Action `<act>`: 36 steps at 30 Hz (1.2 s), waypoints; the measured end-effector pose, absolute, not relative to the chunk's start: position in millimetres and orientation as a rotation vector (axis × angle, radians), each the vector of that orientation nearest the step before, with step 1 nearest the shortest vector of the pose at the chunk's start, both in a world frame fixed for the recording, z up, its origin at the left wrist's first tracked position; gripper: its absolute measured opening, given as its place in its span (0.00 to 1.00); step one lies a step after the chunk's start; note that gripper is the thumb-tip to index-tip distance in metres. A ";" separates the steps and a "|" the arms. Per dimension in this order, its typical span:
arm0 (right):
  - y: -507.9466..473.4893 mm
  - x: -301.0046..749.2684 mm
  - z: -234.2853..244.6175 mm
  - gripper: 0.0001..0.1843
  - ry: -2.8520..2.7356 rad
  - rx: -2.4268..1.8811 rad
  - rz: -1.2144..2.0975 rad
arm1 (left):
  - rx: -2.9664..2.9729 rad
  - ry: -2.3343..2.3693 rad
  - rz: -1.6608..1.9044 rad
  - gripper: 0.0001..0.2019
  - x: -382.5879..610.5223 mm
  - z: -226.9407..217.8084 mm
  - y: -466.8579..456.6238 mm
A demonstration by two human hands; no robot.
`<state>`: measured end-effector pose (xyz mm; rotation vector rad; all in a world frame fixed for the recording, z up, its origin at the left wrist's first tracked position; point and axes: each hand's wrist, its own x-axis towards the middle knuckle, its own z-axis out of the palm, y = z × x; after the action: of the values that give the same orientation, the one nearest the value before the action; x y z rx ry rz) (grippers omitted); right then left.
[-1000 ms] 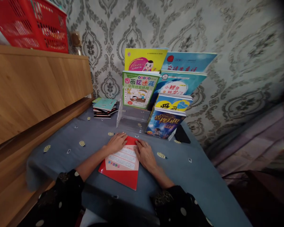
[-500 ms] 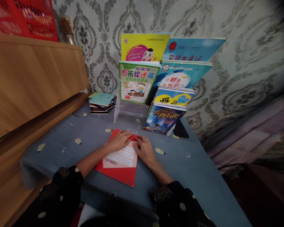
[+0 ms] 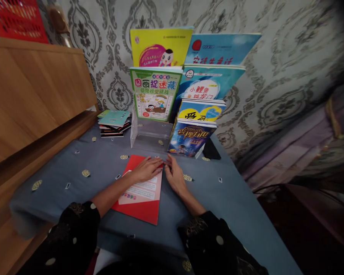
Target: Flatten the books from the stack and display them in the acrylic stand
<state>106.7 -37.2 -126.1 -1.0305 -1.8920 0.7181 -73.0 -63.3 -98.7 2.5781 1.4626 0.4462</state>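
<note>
Two hands at a red book lying flat on the cloth, short of the book stand.

The left hand (image 3: 147, 170) rests palm down near the far right corner of the red book (image 3: 141, 194), fingers extended side by side; the right hand (image 3: 174, 175) is loosely curved just beside that corner, pinching nothing, though whether it touches the edge I cannot tell. Beyond them, the clear stand (image 3: 150, 140) already bears upright books: yellow (image 3: 172, 40) and green-bordered (image 3: 154, 93) on the left, four blue-toned ones (image 3: 190, 139) stepped on the right. As things lie, the red book is not yet among them, nor is the small stack (image 3: 114, 119) left of the stand.
</note>
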 end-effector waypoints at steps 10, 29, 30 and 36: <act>-35.5 107.2 -124.8 0.28 -1.890 -1.083 0.686 | 2.601 1.450 0.423 0.22 -73.1 -98.7 -64.7; -41.1 102.4 -115.1 0.25 -2.029 -1.041 0.619 | 2.631 1.301 0.336 0.21 -73.2 -87.8 -101.3; -41.0 102.2 -115.1 0.25 -2.036 -1.044 0.613 | 2.634 1.293 0.336 0.22 -73.3 -87.6 -105.2; -41.5 101.2 -114.6 0.25 -2.060 -1.067 0.578 | 2.648 1.238 0.319 0.22 -73.4 -82.2 -132.0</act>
<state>101.2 -41.5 -114.6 -1.0672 -2.0601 0.5776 -73.4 -132.0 -82.2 2.6478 1.2377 0.3186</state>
